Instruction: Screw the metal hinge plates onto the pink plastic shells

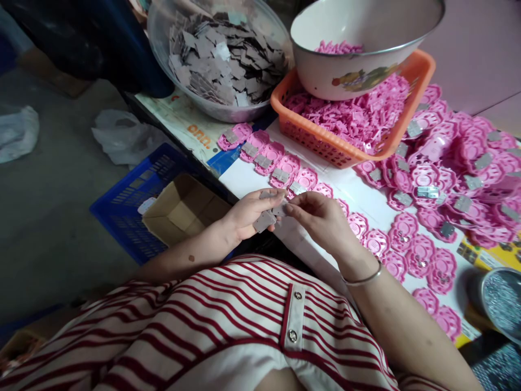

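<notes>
Several small grey metal plates [265, 221] lie in my left hand [248, 213], its fingers curled under them and the thumb above. The thumb and index finger of my right hand [321, 218] pinch the edge of one plate over the left palm. Just beyond both hands runs a row of pink plastic parts [286, 169], several with a grey plate on top. Nearer my right forearm, more pink parts [420, 254] lie in rows on white paper, some with small shiny bits on them.
Behind stand a clear bowl of grey plates [163, 51], an orange basket [325, 142] of pink pieces and an enamel bowl [317, 76]. Pink parts [468, 157] are heaped at right, above a metal bowl [488, 293]. A blue crate [122, 203] holds a cardboard box [183, 209] at left.
</notes>
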Demonstrator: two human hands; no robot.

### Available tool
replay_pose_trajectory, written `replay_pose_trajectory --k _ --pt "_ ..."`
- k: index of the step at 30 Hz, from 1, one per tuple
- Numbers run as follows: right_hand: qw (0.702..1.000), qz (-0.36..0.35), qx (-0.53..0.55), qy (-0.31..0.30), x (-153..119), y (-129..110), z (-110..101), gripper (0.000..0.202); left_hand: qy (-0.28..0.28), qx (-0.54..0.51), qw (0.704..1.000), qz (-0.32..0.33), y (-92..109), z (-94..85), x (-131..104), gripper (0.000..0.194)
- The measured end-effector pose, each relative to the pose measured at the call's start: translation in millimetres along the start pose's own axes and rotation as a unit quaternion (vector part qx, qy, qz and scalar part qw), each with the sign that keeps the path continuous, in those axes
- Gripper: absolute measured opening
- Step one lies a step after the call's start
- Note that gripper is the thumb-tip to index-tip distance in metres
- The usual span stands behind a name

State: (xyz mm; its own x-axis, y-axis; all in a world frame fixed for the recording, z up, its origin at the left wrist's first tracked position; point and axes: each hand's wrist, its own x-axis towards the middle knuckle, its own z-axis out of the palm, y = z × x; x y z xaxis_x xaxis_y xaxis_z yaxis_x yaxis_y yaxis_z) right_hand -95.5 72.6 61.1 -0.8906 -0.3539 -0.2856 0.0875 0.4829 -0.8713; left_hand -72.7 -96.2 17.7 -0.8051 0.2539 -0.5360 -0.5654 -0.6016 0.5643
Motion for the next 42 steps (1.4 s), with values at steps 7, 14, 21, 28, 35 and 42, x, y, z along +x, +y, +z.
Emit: replay_pose_trajectory --k 7,14,21,28,35,42 --pt "0.986 0.06 0.137 0.07 -1.7 3.5 -0.8 0.037 -0.023 0.008 1.0 0.006 -6.5 -1.7 0.8 0.017" --pt "0.976 0.052 0.166 0.13 -7.8 3.9 2.8 0.04 -0.01 0.014 1.0 0.024 -10.9 6.6 -0.1 0.022" --pt "0.974 0.024 0.101 0.203 -14.8 5.5 -0.4 0.025 0.041 -0.01 0.996 0.082 -10.8 7.6 -2.5 0.034" --pt "0.989 -0.015 0.044 0.144 -19.1 13.0 8.2 0.039 -0.057 0.029 0.998 0.026 -14.7 11.9 -11.0 0.043" --pt "0.993 -0.082 -0.01 0.087 -21.7 24.6 6.5 0.027 -0.064 0.026 0.998 -0.012 -13.4 9.5 -10.2 0.023" --pt "0.944 -0.19 -0.222 0.151 -23.5 25.4 -11.1 0.023 -0.064 0.03 0.997 -0.011 -13.2 12.0 -10.8 0.02"
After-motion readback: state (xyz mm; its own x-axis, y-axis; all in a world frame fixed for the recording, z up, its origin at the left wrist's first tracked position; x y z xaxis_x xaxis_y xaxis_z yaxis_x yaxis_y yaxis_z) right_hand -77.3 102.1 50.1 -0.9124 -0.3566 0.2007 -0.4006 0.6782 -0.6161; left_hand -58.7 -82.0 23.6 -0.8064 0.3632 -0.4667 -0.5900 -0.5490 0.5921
